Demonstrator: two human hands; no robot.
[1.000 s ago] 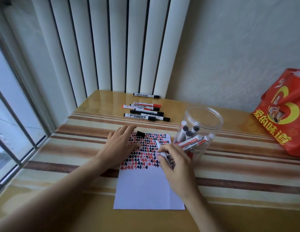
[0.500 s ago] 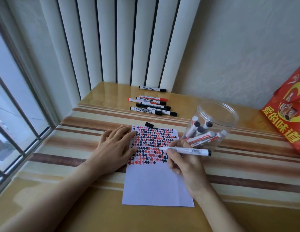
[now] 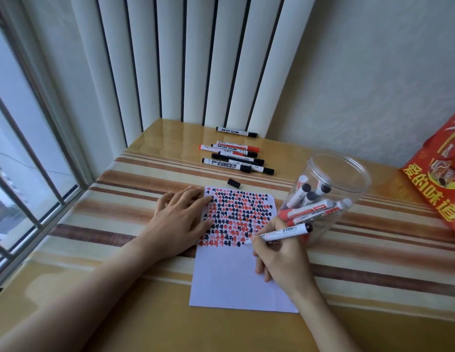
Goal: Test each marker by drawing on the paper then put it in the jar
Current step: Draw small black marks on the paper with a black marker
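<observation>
A white paper lies on the table, its upper half covered with rows of red and black marks. My left hand rests flat on the paper's left edge, fingers spread. My right hand grips an uncapped white marker, tip down at the lowest row of marks. Its black cap lies just above the paper. A clear plastic jar stands right of the paper and holds several markers. More capped markers lie in a group farther back.
A red printed bag stands at the right edge of the table. Window bars run along the left side, and vertical blinds hang behind the table. One marker lies apart near the blinds.
My right hand has settled the marker's tip at the bottom row of marks. The left hand slid from the paper's top to its left edge. The camera has tilted.
</observation>
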